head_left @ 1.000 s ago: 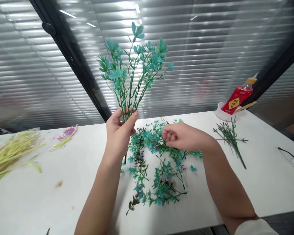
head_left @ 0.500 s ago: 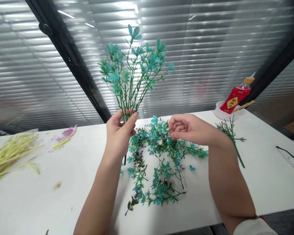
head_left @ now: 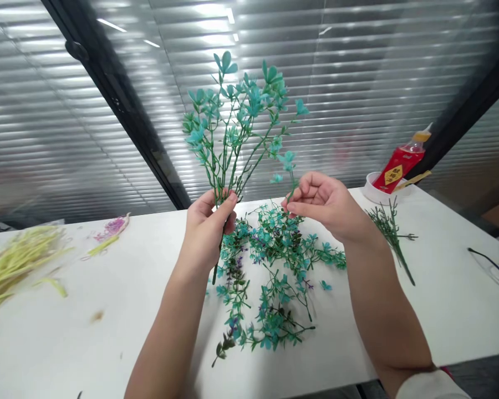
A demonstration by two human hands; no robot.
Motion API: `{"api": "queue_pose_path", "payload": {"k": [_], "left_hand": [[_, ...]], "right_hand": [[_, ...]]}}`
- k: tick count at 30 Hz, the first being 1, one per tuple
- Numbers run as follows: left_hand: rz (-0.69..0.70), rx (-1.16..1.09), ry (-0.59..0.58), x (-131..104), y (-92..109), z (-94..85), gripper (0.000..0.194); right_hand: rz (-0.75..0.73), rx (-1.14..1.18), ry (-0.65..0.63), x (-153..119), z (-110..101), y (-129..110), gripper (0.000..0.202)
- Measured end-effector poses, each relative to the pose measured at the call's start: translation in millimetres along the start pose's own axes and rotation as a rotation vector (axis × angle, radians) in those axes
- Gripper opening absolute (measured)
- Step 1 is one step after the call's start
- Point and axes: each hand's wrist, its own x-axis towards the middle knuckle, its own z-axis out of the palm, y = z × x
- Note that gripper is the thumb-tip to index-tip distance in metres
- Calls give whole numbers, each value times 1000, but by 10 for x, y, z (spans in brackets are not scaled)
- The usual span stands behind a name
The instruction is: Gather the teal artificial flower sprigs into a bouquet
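Note:
Upright in my left hand (head_left: 210,227) is a bunch of artificial flowers (head_left: 237,122) with teal blossoms and green stems. The fingers and thumb pinch its stems low down, and the dark stem end sticks out below. To the right, my right hand (head_left: 320,202) pinches a small artificial flower sprig (head_left: 290,172) between thumb and fingertips. Its teal blossoms are just right of the bunch. Beneath both hands, a loose pile of artificial flower sprigs (head_left: 278,282), teal with some purple, lies on the white table (head_left: 141,332).
A bare green plastic stem (head_left: 393,238) lies right of my right forearm. Behind it, a red-labelled bottle (head_left: 401,166) leans in a white round container (head_left: 378,191). Yellow strips (head_left: 20,257) and a purple bundle (head_left: 112,227) lie left. A black cable-like piece (head_left: 490,263) is far right.
My right hand has risen slightly and now holds a small sprig upright beside the bunch. My left hand has shifted a little right, with the bunch lower and turned slightly.

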Motion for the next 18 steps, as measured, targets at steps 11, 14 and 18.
{"api": "queue_pose_path", "payload": {"k": [11,14,18], "left_hand": [[-71,17,-140,-77,-5,40,29],[-84,23,-168,-97,5,45,28],[-60,53,-225,-121,17,49,25]], "right_hand": [[-269,161,451,52,465,113,47],[-284,141,525,48,528,128,46],[-267,173,600,47,570,130,45]]}}
